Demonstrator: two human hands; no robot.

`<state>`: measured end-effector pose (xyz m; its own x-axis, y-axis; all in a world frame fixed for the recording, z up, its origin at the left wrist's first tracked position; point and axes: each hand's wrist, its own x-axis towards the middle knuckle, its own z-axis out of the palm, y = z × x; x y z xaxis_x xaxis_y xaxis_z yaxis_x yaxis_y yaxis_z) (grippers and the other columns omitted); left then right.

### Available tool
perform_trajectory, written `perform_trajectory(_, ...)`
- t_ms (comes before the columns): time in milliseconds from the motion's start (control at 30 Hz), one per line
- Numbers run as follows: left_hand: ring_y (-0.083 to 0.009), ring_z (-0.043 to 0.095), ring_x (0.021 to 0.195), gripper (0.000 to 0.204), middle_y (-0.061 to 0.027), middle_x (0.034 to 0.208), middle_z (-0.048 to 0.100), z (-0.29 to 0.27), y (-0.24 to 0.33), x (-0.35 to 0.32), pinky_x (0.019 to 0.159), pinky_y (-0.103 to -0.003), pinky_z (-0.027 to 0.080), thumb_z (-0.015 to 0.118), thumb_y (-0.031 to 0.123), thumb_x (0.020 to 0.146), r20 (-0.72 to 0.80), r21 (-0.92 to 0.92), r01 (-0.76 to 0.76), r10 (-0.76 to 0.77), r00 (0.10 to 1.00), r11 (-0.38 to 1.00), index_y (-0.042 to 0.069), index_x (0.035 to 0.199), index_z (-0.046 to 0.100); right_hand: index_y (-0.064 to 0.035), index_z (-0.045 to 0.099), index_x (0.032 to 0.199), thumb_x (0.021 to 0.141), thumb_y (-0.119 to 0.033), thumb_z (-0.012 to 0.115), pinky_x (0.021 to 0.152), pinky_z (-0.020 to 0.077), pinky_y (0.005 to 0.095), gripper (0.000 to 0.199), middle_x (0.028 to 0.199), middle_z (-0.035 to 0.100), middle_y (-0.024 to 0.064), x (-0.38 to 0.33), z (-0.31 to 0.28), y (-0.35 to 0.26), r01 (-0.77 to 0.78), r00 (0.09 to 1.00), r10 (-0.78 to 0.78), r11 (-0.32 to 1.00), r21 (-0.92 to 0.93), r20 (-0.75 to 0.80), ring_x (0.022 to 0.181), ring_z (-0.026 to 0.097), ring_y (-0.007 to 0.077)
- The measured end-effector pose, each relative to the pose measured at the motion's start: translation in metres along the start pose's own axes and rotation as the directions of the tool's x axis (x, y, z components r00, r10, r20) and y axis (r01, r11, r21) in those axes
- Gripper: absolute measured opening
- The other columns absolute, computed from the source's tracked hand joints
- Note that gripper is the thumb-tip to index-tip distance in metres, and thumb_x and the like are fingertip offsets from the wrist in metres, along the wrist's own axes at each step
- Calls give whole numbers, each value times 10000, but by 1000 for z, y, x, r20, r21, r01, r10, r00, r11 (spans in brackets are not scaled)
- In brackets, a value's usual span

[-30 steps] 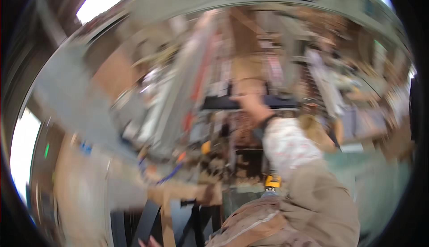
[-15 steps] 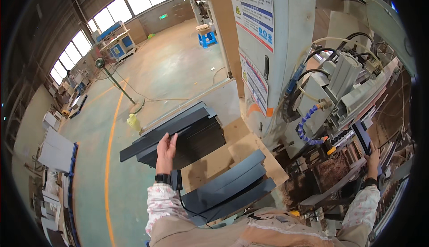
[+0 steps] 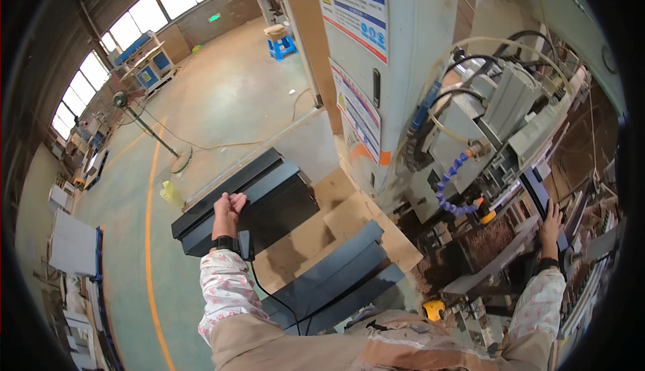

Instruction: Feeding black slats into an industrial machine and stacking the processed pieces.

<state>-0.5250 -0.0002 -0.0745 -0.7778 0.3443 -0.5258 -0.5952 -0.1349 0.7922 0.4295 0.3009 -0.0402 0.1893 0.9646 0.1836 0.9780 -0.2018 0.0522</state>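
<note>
My left hand (image 3: 230,211) is above a stack of dark grey strips (image 3: 282,206), its fingers curled in and no strip visibly gripped. Below the fingers lie two long top strips, a black one (image 3: 232,193) on the far side and a bluish-grey one (image 3: 269,186) beside it. Over at the machine (image 3: 497,122), my right hand (image 3: 552,224) rests with fingers stretched out along a narrow bluish-grey strip (image 3: 535,190). That strip's upper end reaches under the machine head. A blue segmented hose (image 3: 451,181) stands left of it.
More grey strips (image 3: 329,263) lie on the near part of the brown board (image 3: 390,233). A tall grey cabinet (image 3: 416,55) rises behind it. Dust and shavings (image 3: 470,237) gather under the machine. A stand fan (image 3: 151,129) and a yellow bottle (image 3: 171,193) are beyond the stack.
My left hand's fingers have curled up from the black strip, which now lies more in line with the stack. My right hand's fingers have straightened along its strip. The view has shifted right.
</note>
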Motion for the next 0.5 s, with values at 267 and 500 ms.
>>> perform_trajectory(267,-199,624,610,276,-112,758,630,36,-45,-125,562,-287,564,366,198,1013,426,70,-196,149,893,978,7,934,548,-324,170,1490,840,-230,657,1017,274,675,818,1509,285,107,-6,-9,-6,27,999,-29,997,-66,-23,1361,282,398)
perform_trajectory(500,-321,652,865,352,-169,964,657,9,-242,-338,804,-382,520,706,174,805,892,433,-900,-171,418,58,-19,1082,604,-299,216,1479,834,-274,663,1023,266,668,786,1498,292,111,-14,-23,-24,-8,1000,7,998,-67,-8,1371,271,388)
